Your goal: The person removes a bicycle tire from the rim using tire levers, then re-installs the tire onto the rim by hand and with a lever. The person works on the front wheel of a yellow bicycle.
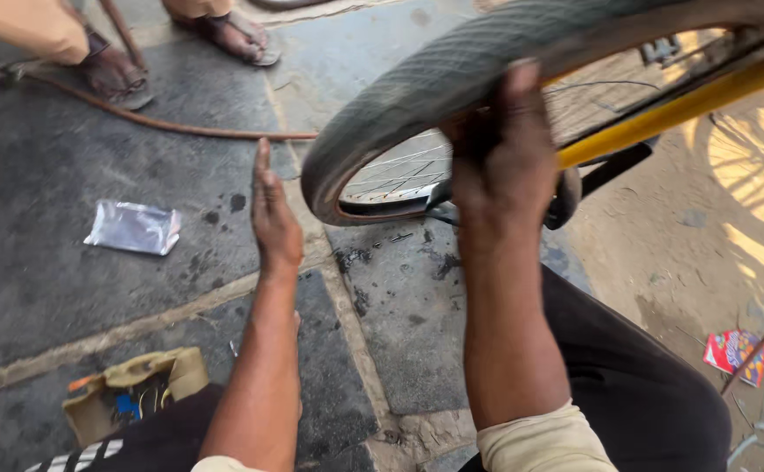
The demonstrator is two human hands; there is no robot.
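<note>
Right hand (506,153) grips tyre (417,83) (grey); left hand (273,214) flat, free.

a crumpled silver wrapper (134,227) lies on the dark paving stones (67,166). a thin brown hose (163,125) runs across them, near another person's sandalled feet (115,74). a tan pouch (133,393) sits low left; a red packet (735,354) lies on sandy ground.
</note>
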